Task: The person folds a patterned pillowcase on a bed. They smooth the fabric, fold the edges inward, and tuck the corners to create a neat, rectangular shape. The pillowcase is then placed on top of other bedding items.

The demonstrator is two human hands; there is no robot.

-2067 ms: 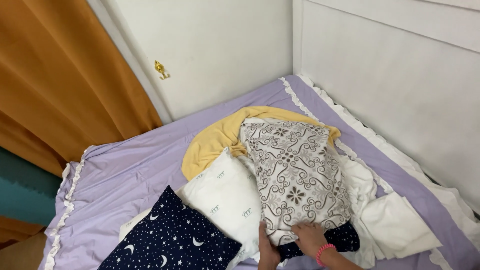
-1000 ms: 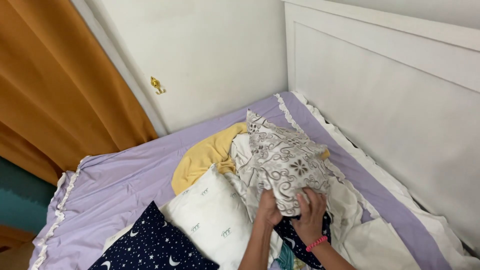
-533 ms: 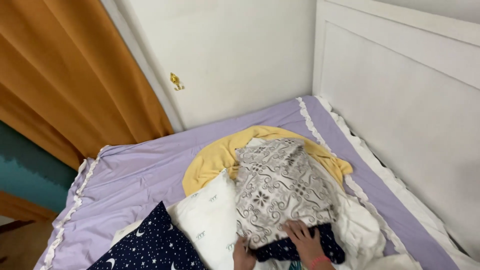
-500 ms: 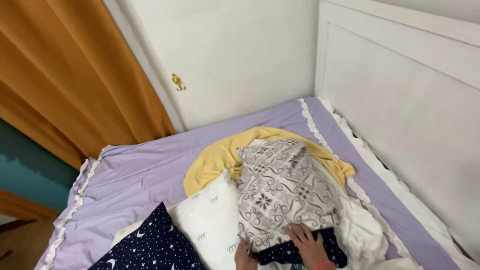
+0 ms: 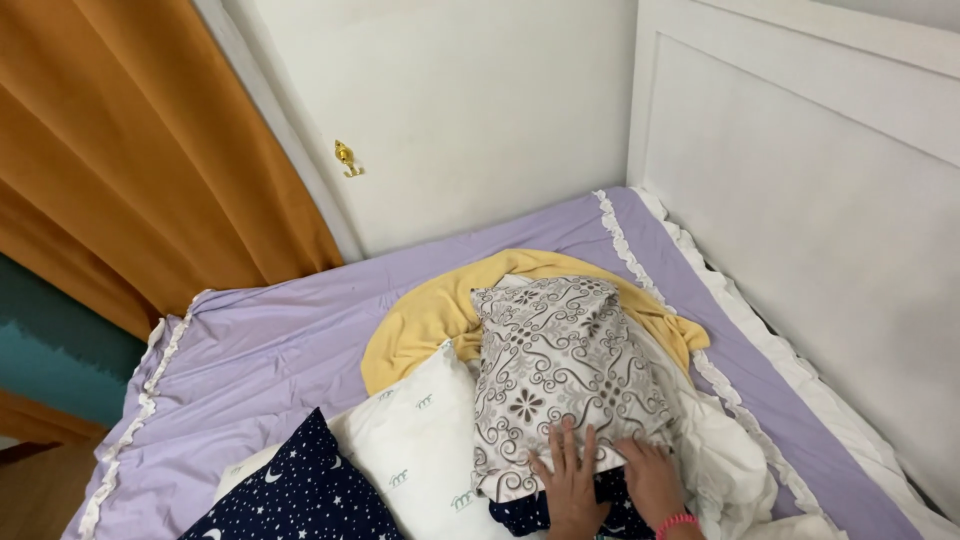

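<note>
I have both hands low at the near edge of the patterned pillow. My left hand lies flat, fingers spread, pressing on the pillow's near hem; it grips nothing. My right hand, just beside it, also lies palm down at the same hem, fingers mostly extended; whether they tuck under the fabric I cannot tell. The pillow stretches away from my fingertips over a yellow cloth. A dark starry cloth shows beneath my wrists. Left of my left hand sits a white pillow.
</note>
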